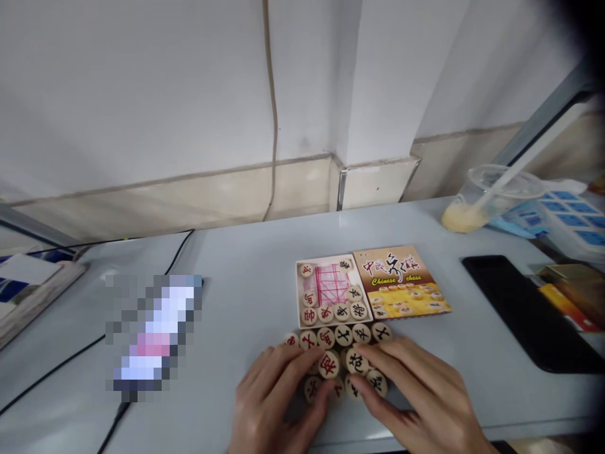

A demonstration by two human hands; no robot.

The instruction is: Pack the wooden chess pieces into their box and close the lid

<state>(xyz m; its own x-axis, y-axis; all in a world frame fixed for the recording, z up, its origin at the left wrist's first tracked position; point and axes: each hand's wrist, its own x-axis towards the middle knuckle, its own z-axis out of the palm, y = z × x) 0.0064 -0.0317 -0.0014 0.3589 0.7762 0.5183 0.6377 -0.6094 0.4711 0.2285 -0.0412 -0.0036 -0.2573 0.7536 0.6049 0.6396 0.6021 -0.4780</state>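
Near the front edge of the desk (198, 416), the left hand (274, 394) pinched a red-marked piece (329, 364) and the right hand (423, 394) a black-marked piece (357, 360), seemingly light, hard, slightly slick, best taken by the rim. Beyond lay the open box (299, 293), its lid (401, 280) at right.

The left hand (278, 394) and right hand (416, 394) are both bare, with slender, tapering fingers and smooth, softly rounded knuckles; beside the right wrist, a small edge of something black, perhaps a sleeve cuff (505, 447), shows, its details too blurred to tell
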